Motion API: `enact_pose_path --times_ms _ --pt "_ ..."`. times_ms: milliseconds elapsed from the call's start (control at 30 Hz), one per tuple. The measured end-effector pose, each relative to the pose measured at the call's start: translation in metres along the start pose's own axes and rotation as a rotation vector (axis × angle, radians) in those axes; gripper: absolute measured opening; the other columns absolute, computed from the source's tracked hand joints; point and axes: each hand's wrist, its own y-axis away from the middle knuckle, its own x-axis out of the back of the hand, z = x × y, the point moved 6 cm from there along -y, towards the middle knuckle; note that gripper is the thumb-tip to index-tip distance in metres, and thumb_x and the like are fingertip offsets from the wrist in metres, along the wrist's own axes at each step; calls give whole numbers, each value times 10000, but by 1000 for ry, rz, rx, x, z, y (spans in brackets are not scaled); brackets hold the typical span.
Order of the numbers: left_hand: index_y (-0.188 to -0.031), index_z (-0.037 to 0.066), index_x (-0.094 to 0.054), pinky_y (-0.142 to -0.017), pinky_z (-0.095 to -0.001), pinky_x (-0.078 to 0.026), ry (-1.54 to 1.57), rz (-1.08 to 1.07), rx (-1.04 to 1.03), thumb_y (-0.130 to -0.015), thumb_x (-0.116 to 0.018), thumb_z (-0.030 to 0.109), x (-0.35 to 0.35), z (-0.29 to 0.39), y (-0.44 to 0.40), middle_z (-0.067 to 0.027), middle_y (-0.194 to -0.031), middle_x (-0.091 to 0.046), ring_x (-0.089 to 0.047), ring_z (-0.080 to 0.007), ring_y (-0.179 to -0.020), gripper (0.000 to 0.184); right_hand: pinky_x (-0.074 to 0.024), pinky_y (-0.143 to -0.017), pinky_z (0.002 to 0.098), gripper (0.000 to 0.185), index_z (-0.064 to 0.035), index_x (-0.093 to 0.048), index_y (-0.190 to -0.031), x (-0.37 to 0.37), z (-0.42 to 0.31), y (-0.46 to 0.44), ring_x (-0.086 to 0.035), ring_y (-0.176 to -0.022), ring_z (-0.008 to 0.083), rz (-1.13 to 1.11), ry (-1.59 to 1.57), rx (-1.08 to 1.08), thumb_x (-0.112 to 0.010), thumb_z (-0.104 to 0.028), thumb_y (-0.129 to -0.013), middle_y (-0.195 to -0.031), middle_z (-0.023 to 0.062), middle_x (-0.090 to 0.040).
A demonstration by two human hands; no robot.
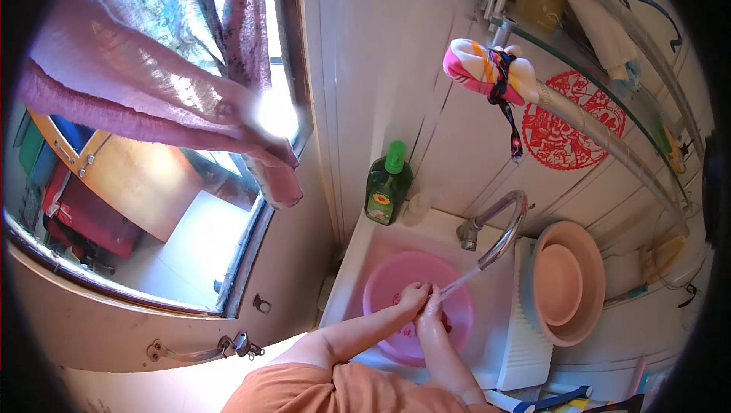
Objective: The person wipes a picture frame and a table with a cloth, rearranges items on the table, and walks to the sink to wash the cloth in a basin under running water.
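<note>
Both hands are close together over a pink basin [375, 282] that stands in the white sink [493, 337]. My left hand [415, 296] is closed, its knuckles up, and touches the other hand. My right hand [432, 309] is closed too, right under the water stream [457, 283] from the curved metal faucet [515, 226]. A small dark red patch [447, 326] shows just below the right hand; whether it is a held thing or something in the basin I cannot make out. What the fingers hold, if anything, is hidden.
A green bottle [387, 188] stands on the sink's back left corner. Two nested peach basins [592, 291] lean on the right beside a ribbed white washboard surface [525, 367]. A metal rail [609, 139] with a tied colourful cloth [487, 70] hangs above. The curtained door [320, 215] is at left.
</note>
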Motion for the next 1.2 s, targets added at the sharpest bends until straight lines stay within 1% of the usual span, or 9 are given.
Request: enact_pose_path --times_ms 233,367,433,600,700,800,900,1100,1200 --pt "-1027 -12 -572 -780 -326 -442 -185 -93 -128 -846 -513 286 -5 52 48 -145 -922 -617 -578 -213 -863 353 -397 -885 351 435 -79 -489 -1077 -12 -7 22 -481 -1028 222 -62 54 68 -381 -449 -874 -1086 86 -499" --pt "-1033 -12 -575 -788 -321 -441 -314 -13 -277 -844 -518 290 -11 27 30 -156 -948 -616 -585 -223 -885 361 -397 -886 353 438 -78 -489 -1078 -13 -7 29 -481 -1028 225 -50 57 78 -377 -448 -874 -1087 88 -499" --pt "-1019 10 -589 -767 -311 -447 -329 -64 -249 -843 -524 292 -16 6 13 -140 -900 -627 -595 -202 -838 339 -396 -886 354 439 -77 -489 -1079 -14 -9 31 -481 -1029 226 -49 61 83 -374 -448 -874 -1087 89 -499" --pt "-1005 40 -605 -734 -291 -453 -415 -82 -280 -852 -530 279 -15 16 24 -100 -827 -635 -590 -154 -794 294 -396 -887 356 442 -75 -489 -1081 -15 -14 37 -481 -1030 230 -47 59 92 -369 -447 -873 -1088 91 -499" --pt "-1109 19 -556 -921 -352 -376 -323 -204 -149 -835 -466 317 -15 17 31 -210 -1081 -566 -527 -312 -1057 415 -396 -888 357 444 -74 -488 -1082 -16 -13 37 -481 -1030 232 -46 48 89 -366 -447 -873 -1089 93 -499" --pt "-1074 15 -570 -867 -339 -412 -291 -191 -196 -842 -471 304 -16 15 29 -196 -997 -604 -568 -299 -992 383 -396 -889 358 446 -73 -488 -1083 -16 -12 38 -481 -1030 235 -41 35 91 -363 -446 -872 -1089 94 -499" --pt "-1025 -13 -575 -803 -320 -435 -233 -212 -258 -852 -483 286 -17 23 36 -170 -924 -625 -600 -240 -902 357 -396 -890 359 448 -72 -488 -1083 -15 -11 40 -481 -1031 237 -36 18 87 -360 -446 -872 -1090 96 -499" --pt "-956 9 -596 -711 -279 -444 -108 -203 -114 -886 -486 262 -11 34 53 -61 -830 -608 -544 -123 -769 285 -395 -891 362 452 -70 -488 -1085 -16 -8 45 -481 -1032 242 -19 -21 84 -354 -445 -871 -1091 98 -499" --pt "-936 19 -601 -713 -282 -443 45 -220 -28 -890 -470 265 -10 23 48 -61 -827 -602 -543 -126 -761 282 -395 -892 363 454 -69 -488 -1086 -23 -9 55 -481 -1032 244 3 -44 90 -351 -444 -871 -1091 100 -499"
